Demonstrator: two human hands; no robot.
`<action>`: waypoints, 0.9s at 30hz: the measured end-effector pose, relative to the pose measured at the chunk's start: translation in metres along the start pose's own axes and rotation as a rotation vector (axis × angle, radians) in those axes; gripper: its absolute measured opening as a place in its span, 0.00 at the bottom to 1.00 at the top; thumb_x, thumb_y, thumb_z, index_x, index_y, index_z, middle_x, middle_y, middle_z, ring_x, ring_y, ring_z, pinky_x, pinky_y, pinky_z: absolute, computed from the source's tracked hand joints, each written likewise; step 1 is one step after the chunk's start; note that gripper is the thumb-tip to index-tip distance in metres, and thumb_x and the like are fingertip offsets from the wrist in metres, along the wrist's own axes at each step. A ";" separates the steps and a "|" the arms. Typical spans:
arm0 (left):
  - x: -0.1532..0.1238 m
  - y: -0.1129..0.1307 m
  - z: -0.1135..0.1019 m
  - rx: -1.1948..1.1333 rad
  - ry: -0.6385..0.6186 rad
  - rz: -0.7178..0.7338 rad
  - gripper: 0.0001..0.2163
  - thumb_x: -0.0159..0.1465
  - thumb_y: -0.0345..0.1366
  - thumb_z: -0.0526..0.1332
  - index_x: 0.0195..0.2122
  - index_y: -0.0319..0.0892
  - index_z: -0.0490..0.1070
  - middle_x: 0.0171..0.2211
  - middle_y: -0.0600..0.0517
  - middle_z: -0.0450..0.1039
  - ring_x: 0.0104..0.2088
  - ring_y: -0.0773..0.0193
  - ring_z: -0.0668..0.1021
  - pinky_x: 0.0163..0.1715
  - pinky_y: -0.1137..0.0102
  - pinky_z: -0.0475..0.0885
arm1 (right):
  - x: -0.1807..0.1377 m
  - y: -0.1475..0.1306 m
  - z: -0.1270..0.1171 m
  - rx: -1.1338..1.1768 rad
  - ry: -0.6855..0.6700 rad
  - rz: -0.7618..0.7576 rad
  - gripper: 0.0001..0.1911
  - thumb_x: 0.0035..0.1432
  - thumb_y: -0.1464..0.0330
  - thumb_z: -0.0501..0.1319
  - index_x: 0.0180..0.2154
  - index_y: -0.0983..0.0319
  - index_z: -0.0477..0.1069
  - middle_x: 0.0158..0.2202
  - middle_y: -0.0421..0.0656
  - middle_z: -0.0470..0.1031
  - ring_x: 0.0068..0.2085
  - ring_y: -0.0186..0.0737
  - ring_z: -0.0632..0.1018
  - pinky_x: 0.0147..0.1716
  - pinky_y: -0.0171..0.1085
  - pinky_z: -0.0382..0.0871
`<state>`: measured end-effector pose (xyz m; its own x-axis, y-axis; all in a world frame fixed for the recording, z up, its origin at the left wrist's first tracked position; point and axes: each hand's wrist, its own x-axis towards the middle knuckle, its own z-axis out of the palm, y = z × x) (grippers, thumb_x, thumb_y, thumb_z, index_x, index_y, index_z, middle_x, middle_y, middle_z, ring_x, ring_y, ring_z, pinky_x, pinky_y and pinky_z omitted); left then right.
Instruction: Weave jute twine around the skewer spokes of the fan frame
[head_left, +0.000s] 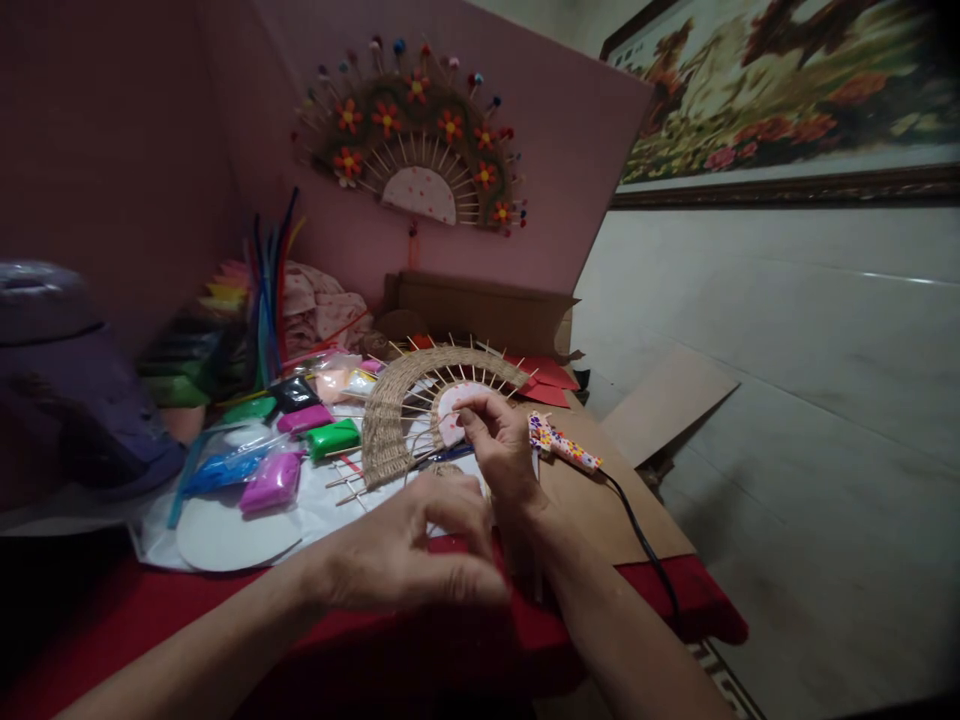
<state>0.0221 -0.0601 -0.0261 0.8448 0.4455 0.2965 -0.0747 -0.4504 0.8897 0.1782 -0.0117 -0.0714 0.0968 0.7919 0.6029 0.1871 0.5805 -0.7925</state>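
Observation:
A half-round fan frame of wooden sticks, woven with jute twine, lies on the table with a pink dotted centre. My right hand rests at that centre, fingers pinched together on a strand of twine I can barely make out. My left hand hovers nearer me, above the red cloth, fingers curled and slightly smeared; what it holds is hidden. A small ball of twine peeks out behind it. A patterned glue gun with a black cord lies just right of my right hand.
Several packets of coloured clay and a white disc lie at left. Pipe cleaners stand behind them. A finished flowered fan hangs on the pink board. Red paper and a cardboard box sit behind; a purple object looms at far left.

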 end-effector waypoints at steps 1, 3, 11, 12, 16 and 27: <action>0.000 -0.004 -0.001 0.021 0.169 0.002 0.06 0.60 0.36 0.61 0.29 0.44 0.77 0.26 0.51 0.73 0.28 0.64 0.72 0.31 0.69 0.68 | -0.001 -0.001 0.000 0.008 -0.007 -0.009 0.05 0.58 0.66 0.57 0.34 0.60 0.71 0.31 0.40 0.72 0.32 0.35 0.72 0.31 0.34 0.65; 0.002 -0.014 -0.005 0.089 0.567 0.040 0.04 0.59 0.35 0.62 0.34 0.44 0.75 0.25 0.53 0.71 0.25 0.67 0.70 0.28 0.71 0.66 | -0.002 -0.003 0.001 0.019 -0.017 -0.024 0.05 0.58 0.67 0.57 0.34 0.60 0.71 0.31 0.40 0.72 0.33 0.35 0.72 0.32 0.35 0.65; 0.015 -0.038 -0.025 0.080 0.822 -0.083 0.09 0.51 0.37 0.67 0.31 0.40 0.75 0.30 0.50 0.74 0.30 0.65 0.73 0.31 0.71 0.68 | -0.005 -0.008 0.004 -0.019 -0.010 -0.085 0.06 0.58 0.67 0.58 0.32 0.59 0.72 0.31 0.40 0.72 0.33 0.36 0.71 0.32 0.35 0.64; 0.015 -0.041 -0.024 0.003 0.735 -0.135 0.08 0.51 0.37 0.67 0.28 0.39 0.74 0.26 0.51 0.74 0.27 0.66 0.73 0.28 0.71 0.68 | -0.004 -0.009 0.004 -0.013 -0.002 -0.093 0.06 0.58 0.67 0.58 0.31 0.59 0.72 0.31 0.40 0.72 0.34 0.36 0.71 0.32 0.35 0.64; 0.012 -0.045 -0.019 -0.127 0.341 -0.330 0.05 0.50 0.34 0.66 0.23 0.38 0.74 0.19 0.53 0.71 0.20 0.68 0.71 0.22 0.72 0.66 | -0.002 -0.011 0.001 0.083 0.055 -0.045 0.05 0.57 0.65 0.58 0.31 0.59 0.70 0.31 0.40 0.70 0.31 0.34 0.70 0.29 0.34 0.63; 0.010 -0.037 -0.020 0.049 0.425 -0.201 0.11 0.56 0.43 0.63 0.33 0.41 0.76 0.30 0.49 0.75 0.32 0.62 0.75 0.32 0.69 0.68 | -0.002 -0.015 -0.001 0.130 0.068 -0.014 0.06 0.58 0.64 0.58 0.33 0.59 0.69 0.29 0.39 0.69 0.29 0.34 0.69 0.28 0.34 0.63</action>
<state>0.0228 -0.0235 -0.0490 0.5471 0.8004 0.2452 0.1021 -0.3545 0.9295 0.1763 -0.0222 -0.0608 0.1621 0.7715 0.6152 0.0613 0.6144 -0.7866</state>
